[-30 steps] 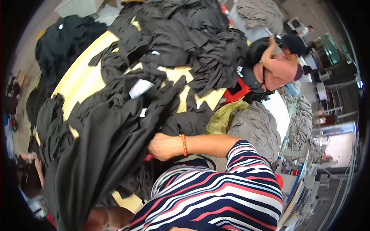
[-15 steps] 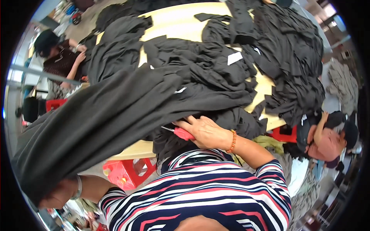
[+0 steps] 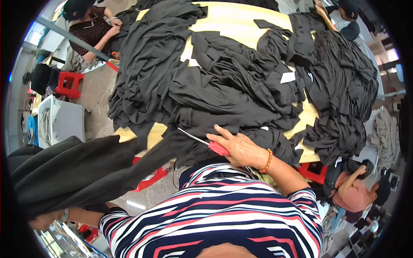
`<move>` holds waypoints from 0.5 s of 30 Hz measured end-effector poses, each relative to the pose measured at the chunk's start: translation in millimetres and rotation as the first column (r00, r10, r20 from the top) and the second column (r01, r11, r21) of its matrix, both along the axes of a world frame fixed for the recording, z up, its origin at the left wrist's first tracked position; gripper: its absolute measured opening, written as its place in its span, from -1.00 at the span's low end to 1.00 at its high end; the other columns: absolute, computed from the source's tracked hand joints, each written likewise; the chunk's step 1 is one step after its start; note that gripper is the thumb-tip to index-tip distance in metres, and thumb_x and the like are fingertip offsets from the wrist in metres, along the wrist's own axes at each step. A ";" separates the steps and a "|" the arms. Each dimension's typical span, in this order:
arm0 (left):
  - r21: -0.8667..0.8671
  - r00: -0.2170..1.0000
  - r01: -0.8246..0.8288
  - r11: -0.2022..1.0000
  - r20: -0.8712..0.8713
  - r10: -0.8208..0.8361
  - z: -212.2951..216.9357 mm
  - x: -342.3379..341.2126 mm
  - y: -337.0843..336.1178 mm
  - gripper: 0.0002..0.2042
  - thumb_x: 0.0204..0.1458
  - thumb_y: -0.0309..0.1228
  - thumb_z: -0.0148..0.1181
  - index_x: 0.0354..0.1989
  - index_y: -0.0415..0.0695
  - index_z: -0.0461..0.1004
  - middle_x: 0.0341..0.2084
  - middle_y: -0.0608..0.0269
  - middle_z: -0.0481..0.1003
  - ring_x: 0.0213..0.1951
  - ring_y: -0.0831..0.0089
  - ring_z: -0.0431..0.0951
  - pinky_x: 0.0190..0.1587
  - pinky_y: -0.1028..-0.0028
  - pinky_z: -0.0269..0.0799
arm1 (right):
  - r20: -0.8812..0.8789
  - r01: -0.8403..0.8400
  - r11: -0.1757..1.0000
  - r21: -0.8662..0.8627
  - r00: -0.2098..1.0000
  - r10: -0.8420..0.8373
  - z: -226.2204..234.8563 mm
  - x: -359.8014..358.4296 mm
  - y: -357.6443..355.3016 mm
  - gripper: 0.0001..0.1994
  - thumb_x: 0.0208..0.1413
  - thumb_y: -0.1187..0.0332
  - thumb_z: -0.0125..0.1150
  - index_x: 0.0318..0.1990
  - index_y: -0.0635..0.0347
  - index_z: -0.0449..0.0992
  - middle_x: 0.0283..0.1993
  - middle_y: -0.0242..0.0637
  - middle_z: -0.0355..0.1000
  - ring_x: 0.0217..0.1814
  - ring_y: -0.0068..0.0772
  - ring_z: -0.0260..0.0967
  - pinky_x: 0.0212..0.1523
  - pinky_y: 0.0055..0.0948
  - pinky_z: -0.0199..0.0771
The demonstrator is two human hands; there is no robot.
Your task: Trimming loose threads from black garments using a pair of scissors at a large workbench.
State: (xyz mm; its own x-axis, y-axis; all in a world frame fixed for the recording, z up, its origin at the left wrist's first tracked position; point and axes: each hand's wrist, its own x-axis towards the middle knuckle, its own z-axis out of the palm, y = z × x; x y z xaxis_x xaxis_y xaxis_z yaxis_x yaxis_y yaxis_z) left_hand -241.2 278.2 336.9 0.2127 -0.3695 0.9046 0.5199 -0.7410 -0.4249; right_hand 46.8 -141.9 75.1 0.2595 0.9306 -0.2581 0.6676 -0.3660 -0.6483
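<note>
A pale yellow worktop (image 3: 232, 32) spreads across the view, bare patches showing between heaps of black fabric: a left heap (image 3: 150, 64), a middle heap (image 3: 241, 81) and a right heap (image 3: 340, 86). One black cloth (image 3: 81, 172) hangs in the air off the worktop's near left edge; it is wide at the far left and narrows toward the middle heap, where its end cannot be told from the fabric around it. Three other people are in view: a person in a patterned top (image 3: 92, 32) at upper left, with both hands by dark fabric, a person in a pink top (image 3: 355, 193) on the right, and a third person (image 3: 342, 19) at upper right. A grey bin (image 3: 68, 122) stands left of the worktop, near a red stool (image 3: 69, 84).

The left hand (image 3: 45, 219) holds the wide end of the cloth, low at the rim, its fingers mostly hidden. The right hand (image 3: 241, 148), over the near part of the middle heap, is closed loosely around a red-handled tool (image 3: 218, 149), whose thin metal tip points up and left. A white label (image 3: 288, 77) lies on the middle heap. A bead bracelet (image 3: 267, 161) circles the right wrist.
</note>
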 end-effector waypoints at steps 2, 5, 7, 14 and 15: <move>0.039 0.997 -0.061 0.997 -0.044 0.063 -0.7 -1.8 -1.7 -0.62 -0.03 -0.17 0.32 -0.32 -0.32 0.49 -0.43 0.14 0.58 -0.46 0.40 0.59 -0.38 0.46 0.56 | 0.010 -0.010 1.000 -0.002 1.000 0.010 -2.7 -0.5 -2.6 -0.29 -0.13 0.48 0.21 0.28 0.00 0.16 0.37 0.08 0.02 -0.03 0.03 0.43 -0.08 -0.16 0.42; 0.080 0.989 -0.122 0.989 -0.078 0.129 -8.1 15.3 -9.3 -0.61 -0.03 -0.14 0.32 -0.32 -0.30 0.50 -0.45 0.17 0.59 -0.49 0.41 0.59 -0.40 0.48 0.55 | -0.031 0.009 0.999 -0.036 0.999 -0.010 1.8 0.4 -8.0 -0.33 -0.06 0.44 0.22 0.28 -0.03 0.16 0.37 0.08 0.02 -0.02 0.07 0.42 -0.05 -0.14 0.41; -0.606 0.638 0.761 0.233 0.634 -0.436 -32.3 74.8 -26.5 -0.71 -0.13 -0.49 0.38 -0.29 -0.43 0.49 -0.28 -0.06 0.56 -0.34 0.27 0.60 -0.24 0.36 0.56 | -0.045 0.037 0.997 -0.071 0.998 -0.040 0.7 3.8 -12.2 -0.34 -0.04 0.43 0.22 0.28 -0.03 0.15 0.37 0.08 0.02 0.00 0.08 0.41 -0.04 -0.13 0.41; -0.518 0.914 -0.069 0.852 -0.375 -0.154 -83.8 220.0 142.2 -0.71 0.21 -0.41 -0.01 0.05 -0.24 0.46 -0.02 0.17 0.51 -0.05 0.39 0.53 -0.02 0.52 0.40 | 0.034 0.198 0.978 -0.068 0.980 -0.196 -1.5 14.6 -36.2 -0.29 -0.10 0.50 0.21 0.29 -0.03 0.14 0.34 0.07 0.06 0.08 0.13 0.35 -0.04 -0.12 0.45; -0.671 0.857 0.072 0.738 -0.337 -0.391 -101.3 255.3 163.1 -0.68 0.23 -0.38 -0.04 0.09 -0.25 0.42 0.05 0.12 0.46 0.05 0.34 0.48 0.06 0.52 0.34 | 0.066 0.226 0.974 -0.022 0.972 -0.224 -3.9 16.4 -39.5 -0.30 -0.10 0.50 0.20 0.28 -0.03 0.15 0.33 0.07 0.07 0.04 0.15 0.37 -0.06 -0.12 0.46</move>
